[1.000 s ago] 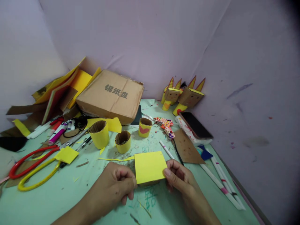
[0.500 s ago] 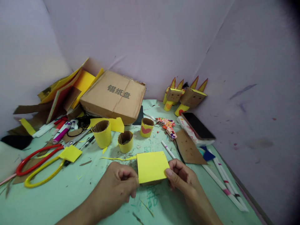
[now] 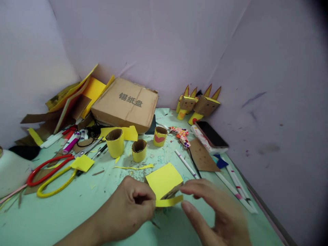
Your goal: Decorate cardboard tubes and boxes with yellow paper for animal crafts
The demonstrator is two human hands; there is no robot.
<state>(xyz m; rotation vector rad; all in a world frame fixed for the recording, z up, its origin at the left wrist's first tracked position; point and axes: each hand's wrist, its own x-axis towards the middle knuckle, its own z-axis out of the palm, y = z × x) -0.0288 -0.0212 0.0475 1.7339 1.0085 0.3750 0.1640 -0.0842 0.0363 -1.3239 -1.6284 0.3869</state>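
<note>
"Pale walls (image 3: pixel 159 44) enclose the green tabletop (image 3: pixel 56 218); where's room?"

"It spreads between scissors (image 3: pixel 78 155) and left hand (image 3: pixel 134 206); its right edge slants past the right hand (image 3: pixel 220 213)."

"Hands?"

"Between them, slightly beyond: yellow-topped cardboard piece (image 3: pixel 164 179). Left pinches a yellow paper strip (image 3: pixel 167 202); right, thumb and fingers parted, grips nothing."

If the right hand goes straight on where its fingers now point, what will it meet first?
The right hand would probably meet the free end of the yellow strip held in the left hand. The yellow-topped cardboard piece looks close too; depth is unclear.
</note>
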